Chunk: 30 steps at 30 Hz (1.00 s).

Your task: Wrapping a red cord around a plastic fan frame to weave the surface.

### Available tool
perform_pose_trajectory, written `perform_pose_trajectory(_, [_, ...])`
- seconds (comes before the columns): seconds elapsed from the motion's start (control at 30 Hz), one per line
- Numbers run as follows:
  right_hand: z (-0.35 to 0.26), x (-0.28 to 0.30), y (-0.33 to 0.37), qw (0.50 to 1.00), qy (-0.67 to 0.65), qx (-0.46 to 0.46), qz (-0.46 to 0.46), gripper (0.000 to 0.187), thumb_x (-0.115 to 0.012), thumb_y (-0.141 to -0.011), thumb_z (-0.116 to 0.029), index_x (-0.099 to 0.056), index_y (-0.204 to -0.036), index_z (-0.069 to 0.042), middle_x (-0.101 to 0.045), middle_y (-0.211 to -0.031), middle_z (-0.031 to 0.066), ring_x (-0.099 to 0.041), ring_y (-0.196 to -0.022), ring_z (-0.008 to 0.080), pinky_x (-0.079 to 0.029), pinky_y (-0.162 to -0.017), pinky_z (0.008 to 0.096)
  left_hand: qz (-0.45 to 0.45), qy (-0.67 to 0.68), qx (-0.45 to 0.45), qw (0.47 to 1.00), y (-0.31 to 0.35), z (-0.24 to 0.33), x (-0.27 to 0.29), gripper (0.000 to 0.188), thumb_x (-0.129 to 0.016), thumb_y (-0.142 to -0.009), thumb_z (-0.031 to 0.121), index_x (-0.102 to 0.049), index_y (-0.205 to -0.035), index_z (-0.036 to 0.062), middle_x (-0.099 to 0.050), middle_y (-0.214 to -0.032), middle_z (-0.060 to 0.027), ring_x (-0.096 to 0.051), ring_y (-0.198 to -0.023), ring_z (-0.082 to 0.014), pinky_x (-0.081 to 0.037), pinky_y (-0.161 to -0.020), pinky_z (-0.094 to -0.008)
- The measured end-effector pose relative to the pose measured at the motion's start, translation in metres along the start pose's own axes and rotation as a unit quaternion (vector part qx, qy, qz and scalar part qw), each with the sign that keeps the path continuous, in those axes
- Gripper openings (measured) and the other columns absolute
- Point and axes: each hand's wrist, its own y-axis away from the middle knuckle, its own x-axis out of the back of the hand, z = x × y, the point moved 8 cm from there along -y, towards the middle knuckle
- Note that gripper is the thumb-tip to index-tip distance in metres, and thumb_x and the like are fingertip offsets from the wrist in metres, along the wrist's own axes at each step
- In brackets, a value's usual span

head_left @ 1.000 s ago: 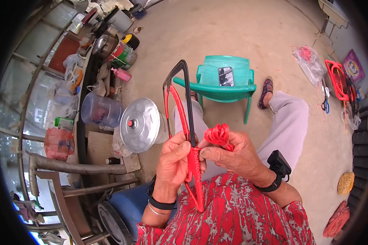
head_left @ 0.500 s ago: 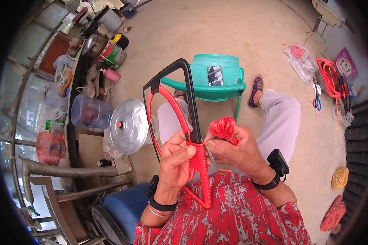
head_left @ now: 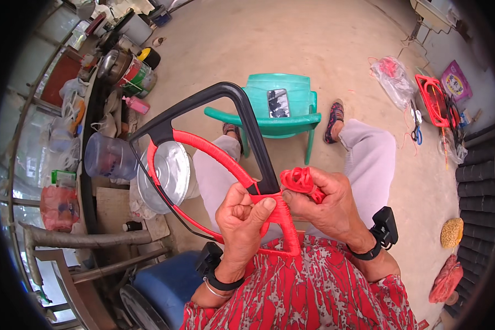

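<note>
A black triangular frame (head_left: 203,102), partly wound with red cord, stands tilted in front of my chest. My left hand (head_left: 242,220) grips its wrapped lower bar, thumb pressed on the red winding (head_left: 280,220). My right hand (head_left: 327,206) holds a small bundle of red cord (head_left: 298,180) right beside the frame's black upright. The cord runs from the bundle into the winding. Both wrists wear black bands with small black devices.
A green plastic stool (head_left: 283,110) with a dark phone on it stands ahead of my knees. A round metal lid (head_left: 168,173), a clear plastic jug (head_left: 107,157) and cluttered shelves lie to the left. Red frames (head_left: 432,99), scissors and bags sit at the right. A blue drum (head_left: 162,286) is lower left.
The frame has swung from edge-on to a broad open face toward me. Both hands stay on the lower bar, the cord bundle still at the right hand.
</note>
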Motion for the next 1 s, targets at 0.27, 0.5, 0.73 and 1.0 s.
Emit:
perform_pose_trajectory(0.27, [0.030, -0.005, -0.018, 0.997, -0.005, -0.069, -0.043, 0.011, -0.058, -0.084, -0.008, -0.063, -0.092, -0.002, -0.049, -0.065, -0.0061, -0.041, -0.056, 0.0014, -0.034, -0.049, 0.0197, 0.012, -0.004, 0.012, 1.000, 0.000, -0.027, 0.009, 0.034, -0.061, -0.087, -0.003, -0.049, -0.119, -0.0041, -0.062, -0.109, -0.0103, -0.060, -0.092, -0.0096, -0.049, -0.079, -0.0217])
perform_pose_trajectory(0.5, [0.065, -0.030, -0.014, 0.885, -0.378, -0.251, -0.106, 0.008, -0.055, -0.085, -0.005, -0.056, -0.092, -0.005, -0.041, -0.062, -0.0077, -0.031, -0.046, 0.0002, -0.026, -0.040, 0.0188, 0.113, -0.002, -0.085, 0.990, -0.002, -0.009, 0.012, 0.042, -0.065, -0.084, -0.002, -0.047, -0.122, -0.0043, -0.060, -0.100, -0.0091, -0.054, -0.102, -0.0147, -0.046, -0.088, -0.0261])
perform_pose_trajectory(0.73, [0.070, -0.036, -0.012, 0.872, -0.443, -0.205, -0.038, 0.004, -0.054, -0.086, -0.005, -0.053, -0.090, -0.005, -0.041, -0.062, -0.0072, -0.032, -0.045, -0.0001, -0.024, -0.039, 0.0178, -0.006, -0.510, -0.302, 0.805, -0.004, 0.039, -0.027, 0.016, -0.069, -0.074, 0.000, -0.062, -0.089, 0.0021, -0.054, -0.086, -0.0105, -0.050, -0.082, -0.0265, -0.040, -0.070, -0.0353])
perform_pose_trajectory(1.0, [0.077, -0.036, -0.007, 0.853, -0.482, -0.199, 0.013, 0.004, -0.054, -0.086, -0.006, -0.053, -0.090, -0.005, -0.042, -0.060, -0.0071, -0.033, -0.045, 0.0000, -0.025, -0.039, 0.0177, -0.136, -0.476, -0.128, 0.859, -0.035, 0.030, -0.030, 0.013, -0.069, -0.075, 0.001, -0.058, -0.081, -0.0004, -0.053, -0.077, -0.0064, -0.051, -0.077, -0.0182, -0.041, -0.070, -0.0301])
